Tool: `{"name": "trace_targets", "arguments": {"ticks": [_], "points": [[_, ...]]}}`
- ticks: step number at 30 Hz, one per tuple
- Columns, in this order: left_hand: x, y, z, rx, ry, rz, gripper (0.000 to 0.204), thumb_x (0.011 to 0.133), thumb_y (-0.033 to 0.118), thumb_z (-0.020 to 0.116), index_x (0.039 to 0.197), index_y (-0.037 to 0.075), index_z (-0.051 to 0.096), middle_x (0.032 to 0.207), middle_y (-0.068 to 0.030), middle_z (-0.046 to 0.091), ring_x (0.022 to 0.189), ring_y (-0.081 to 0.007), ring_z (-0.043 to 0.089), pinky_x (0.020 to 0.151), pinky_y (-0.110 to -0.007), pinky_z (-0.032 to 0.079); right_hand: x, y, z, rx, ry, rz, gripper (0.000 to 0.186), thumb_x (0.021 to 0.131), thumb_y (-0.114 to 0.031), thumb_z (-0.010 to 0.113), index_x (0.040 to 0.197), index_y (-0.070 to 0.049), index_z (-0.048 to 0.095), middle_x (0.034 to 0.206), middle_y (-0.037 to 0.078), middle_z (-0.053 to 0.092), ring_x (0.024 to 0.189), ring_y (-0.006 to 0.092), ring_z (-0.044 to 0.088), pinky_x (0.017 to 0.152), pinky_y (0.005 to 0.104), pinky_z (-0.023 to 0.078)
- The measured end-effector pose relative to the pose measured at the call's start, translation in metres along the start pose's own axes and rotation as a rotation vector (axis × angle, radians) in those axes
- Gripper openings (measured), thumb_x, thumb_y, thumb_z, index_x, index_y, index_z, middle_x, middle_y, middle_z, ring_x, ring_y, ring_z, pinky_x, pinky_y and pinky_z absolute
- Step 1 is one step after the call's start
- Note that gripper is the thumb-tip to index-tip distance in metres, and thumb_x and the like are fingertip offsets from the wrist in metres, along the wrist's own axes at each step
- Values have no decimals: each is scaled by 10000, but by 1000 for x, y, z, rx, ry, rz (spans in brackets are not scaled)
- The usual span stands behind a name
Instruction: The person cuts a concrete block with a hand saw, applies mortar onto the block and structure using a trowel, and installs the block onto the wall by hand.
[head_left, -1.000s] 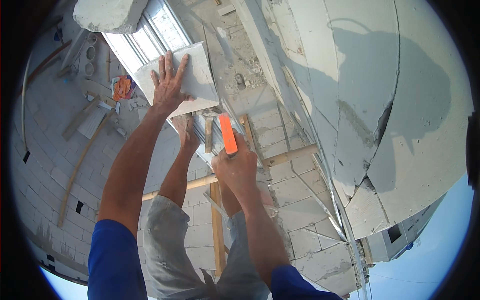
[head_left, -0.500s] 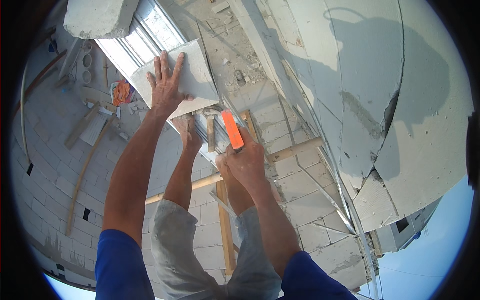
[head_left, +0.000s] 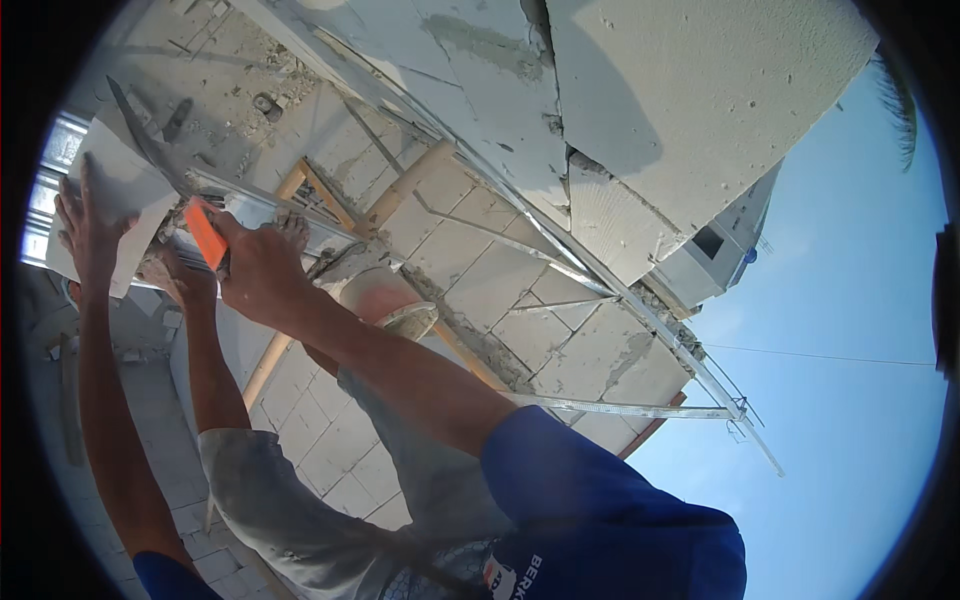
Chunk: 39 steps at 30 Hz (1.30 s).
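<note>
My left hand (head_left: 95, 235) presses on a pale grey block (head_left: 125, 190), its fingers spread over the flat face. In my right fist is the orange handle (head_left: 205, 232) of a handsaw. The dark saw blade (head_left: 145, 145) runs along the block's right-hand edge, seen nearly edge-on, so its teeth do not show. Whether the blade has cut into the block cannot be made out. Under the block lies a ribbed silvery metal plank (head_left: 45, 190). One bare foot (head_left: 180, 272) is right beside the block's near edge, and the other (head_left: 290, 232) is farther right.
Near my right forearm stands a mortar-stained bucket (head_left: 385, 300). Wooden bars (head_left: 325, 200) and metal rails (head_left: 560, 260) cross the space to the right. Beyond them rises a cracked block wall (head_left: 620, 120). Rubble (head_left: 265, 105) lies behind the plank.
The view has swung to the right, so hands, block and plank appear farther left. The bucket has come into sight. My left hand stays on the block, and my right still grips the saw.
</note>
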<state>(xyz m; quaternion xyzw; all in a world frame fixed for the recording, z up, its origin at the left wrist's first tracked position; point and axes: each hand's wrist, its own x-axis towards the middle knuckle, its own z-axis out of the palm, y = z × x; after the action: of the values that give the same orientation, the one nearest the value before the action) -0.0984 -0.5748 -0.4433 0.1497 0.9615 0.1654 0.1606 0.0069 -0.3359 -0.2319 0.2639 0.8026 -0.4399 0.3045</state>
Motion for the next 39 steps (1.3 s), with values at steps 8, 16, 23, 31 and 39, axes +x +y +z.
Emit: {"name": "trace_targets", "arguments": {"ticks": [8,16,23,31,39], "points": [[-5,-19,18,50,6,40,1065,677,463,784,1516,352,138,1561,-197,142,1421,-453,152,1016,-720,242,-35,-6,-11,35,-119,120,557,729,0,616,1264,56,469,813,263,643,733,417,656,684,492,524],[2,-32,19,-15,-147,-9,1043,697,426,795,1512,369,147,1552,-199,170,1415,-453,169,1012,-717,255,-10,-19,6,42,60,15,526,706,-63,708,1153,94,481,766,212,638,741,397,666,659,463,546],[-3,-23,14,76,-9,54,1096,641,474,812,1511,368,153,1556,-194,153,1419,-446,156,1025,-716,233,-16,-11,3,2,-102,130,402,718,-22,672,1069,97,515,823,276,629,734,401,661,626,474,532],[0,-3,-1,34,-42,4,1162,582,529,815,1512,355,142,1565,-192,104,1434,-443,93,1022,-739,216,37,6,33,50,123,109,450,741,-47,659,1142,27,468,862,240,646,765,415,649,705,503,528],[1,9,-13,6,-69,-4,1208,560,525,830,1518,350,115,1567,-202,83,1425,-468,95,1033,-738,203,-45,1,2,62,83,28,675,771,-9,611,1395,-34,356,932,239,642,714,430,631,676,499,515]]}}
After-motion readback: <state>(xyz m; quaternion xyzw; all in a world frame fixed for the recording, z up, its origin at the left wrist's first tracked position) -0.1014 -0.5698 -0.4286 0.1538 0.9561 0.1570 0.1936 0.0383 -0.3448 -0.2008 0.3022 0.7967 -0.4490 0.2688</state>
